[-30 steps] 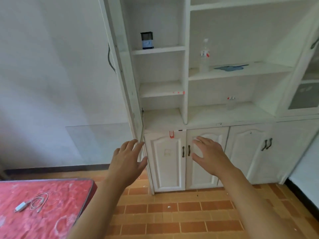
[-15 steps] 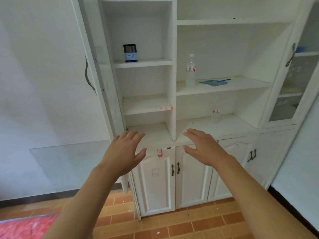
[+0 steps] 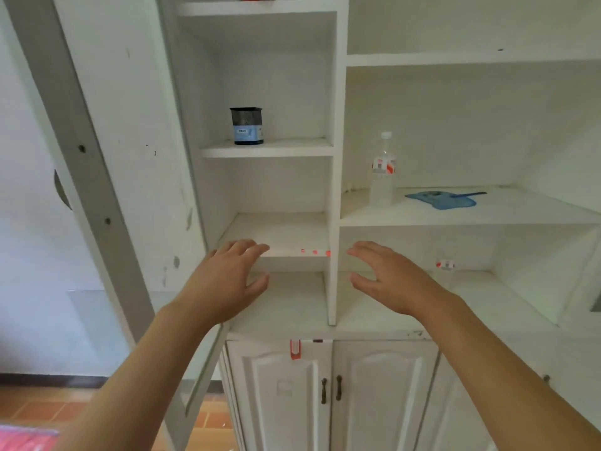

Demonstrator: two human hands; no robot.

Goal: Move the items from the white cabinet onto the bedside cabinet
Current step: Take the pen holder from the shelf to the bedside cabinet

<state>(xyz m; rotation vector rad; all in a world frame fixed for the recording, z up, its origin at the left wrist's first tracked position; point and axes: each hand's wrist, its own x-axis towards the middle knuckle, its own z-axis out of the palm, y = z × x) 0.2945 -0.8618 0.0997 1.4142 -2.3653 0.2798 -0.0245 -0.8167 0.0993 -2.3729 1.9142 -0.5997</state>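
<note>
Nothing moved yet: cup [image 3: 246, 125], bottle [image 3: 382, 170], blue scoop [image 3: 442, 200] on cabinet [image 3: 335, 157] shelves. Left hand [image 3: 224, 281], right hand [image 3: 390, 278] spread, empty.

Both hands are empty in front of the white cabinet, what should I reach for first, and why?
Probably lift the left hand to the black mesh pen holder. It stands alone on the shelf right above that hand, and both hands are open and hold nothing. The right hand could then take the water bottle.

White cabinet [image 3: 335, 190]; black mesh pen holder [image 3: 246, 125]; blue mat [image 3: 439, 200]
</note>
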